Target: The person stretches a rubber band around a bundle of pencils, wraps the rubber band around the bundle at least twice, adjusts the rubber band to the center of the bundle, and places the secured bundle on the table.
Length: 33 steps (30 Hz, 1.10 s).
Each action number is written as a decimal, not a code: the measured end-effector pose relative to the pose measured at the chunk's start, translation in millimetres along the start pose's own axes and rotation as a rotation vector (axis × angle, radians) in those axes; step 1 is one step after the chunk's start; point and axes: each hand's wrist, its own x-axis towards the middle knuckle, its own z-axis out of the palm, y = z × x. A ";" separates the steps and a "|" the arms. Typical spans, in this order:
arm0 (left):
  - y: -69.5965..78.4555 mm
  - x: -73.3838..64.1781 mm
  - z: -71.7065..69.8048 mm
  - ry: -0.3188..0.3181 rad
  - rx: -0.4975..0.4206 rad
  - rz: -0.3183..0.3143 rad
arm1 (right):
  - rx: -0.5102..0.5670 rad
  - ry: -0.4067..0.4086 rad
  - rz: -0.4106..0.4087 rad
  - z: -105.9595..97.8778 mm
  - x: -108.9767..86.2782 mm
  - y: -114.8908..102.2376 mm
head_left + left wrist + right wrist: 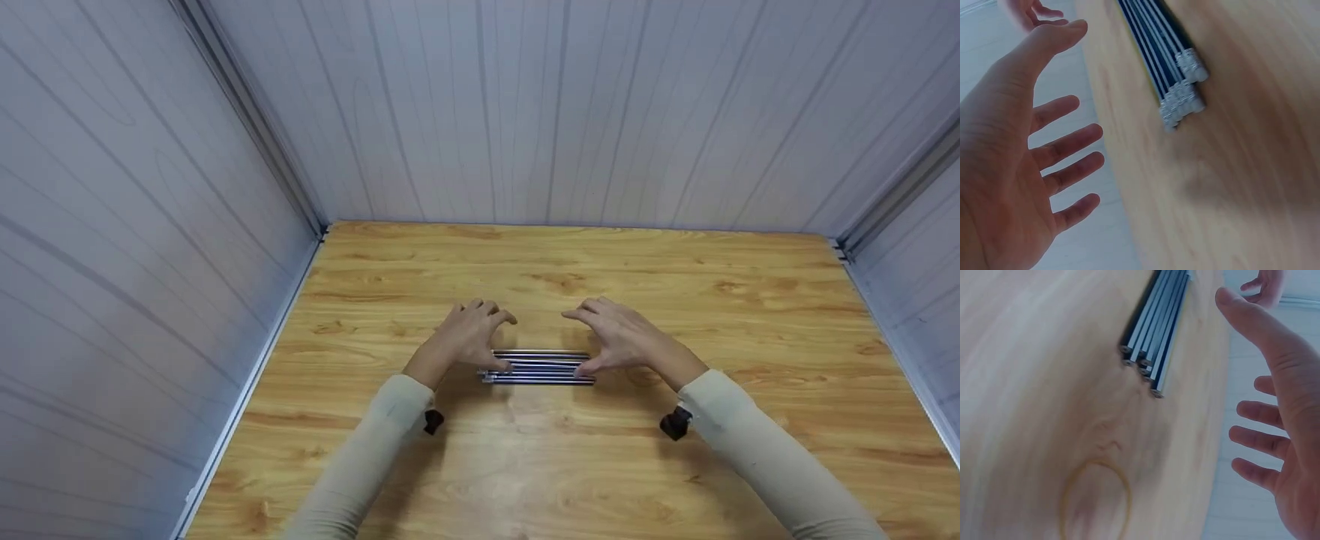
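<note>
Several dark pencils (544, 367) with striped sides lie side by side in a bundle on the wooden table. Their white eraser ends (1189, 98) point left, and the opposite ends (1143, 360) point right, slightly uneven. My left hand (471, 334) hovers over the eraser end, fingers spread and thumb apart. At the other end my right hand (619, 334) is held the same way, its palm facing the left. Neither hand holds anything. In the right wrist view a thin yellow rubber band (1127, 495) lies in a loop on the table, past the pencils' right ends.
The wood-grain table (525, 465) is bordered by a pale panelled wall (525, 112) at the back, a left wall (135, 262) and a right wall (915, 277). Dark wrist mounts (675, 424) sit under the sleeves.
</note>
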 end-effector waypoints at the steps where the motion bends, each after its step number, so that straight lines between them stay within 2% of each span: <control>1: -0.1 -0.6 2.9 -0.011 -0.010 0.002 | -0.003 -0.008 -0.002 3.9 -0.5 -0.6; 8: -5.2 -3.1 26.7 -0.052 -0.064 -0.008 | 0.046 -0.066 0.019 24.9 -1.3 -5.1; 13: -8.4 -3.8 36.4 -0.063 -0.098 -0.020 | 0.061 -0.075 0.015 34.4 -1.6 -4.1; 19: -8.1 -4.1 39.6 -0.047 -0.146 -0.017 | 0.084 -0.072 0.024 37.8 -2.8 -2.9; 23: -7.8 -3.4 39.1 -0.038 -0.143 -0.020 | 0.077 -0.078 0.038 36.9 -1.4 -3.5; 30: -8.8 -0.3 40.7 -0.059 -0.150 -0.025 | 0.086 -0.077 0.033 39.2 -0.4 -4.0; 33: -9.5 3.0 40.7 -0.048 -0.144 -0.031 | 0.104 -0.079 0.058 39.0 1.5 -3.7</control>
